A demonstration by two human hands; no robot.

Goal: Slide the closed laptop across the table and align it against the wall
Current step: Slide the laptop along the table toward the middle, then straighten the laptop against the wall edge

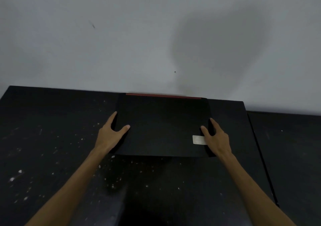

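The closed black laptop (162, 125) lies flat on the dark, white-speckled surface (52, 139), its red-trimmed far edge right at the grey wall (121, 34); the left hand (108, 135) holds its left side, thumb on the lid and fingers down the edge; the right hand (217, 139) holds the right side likewise, its thumb beside a pale sticker (198, 139); each grip is clasped on the laptop.
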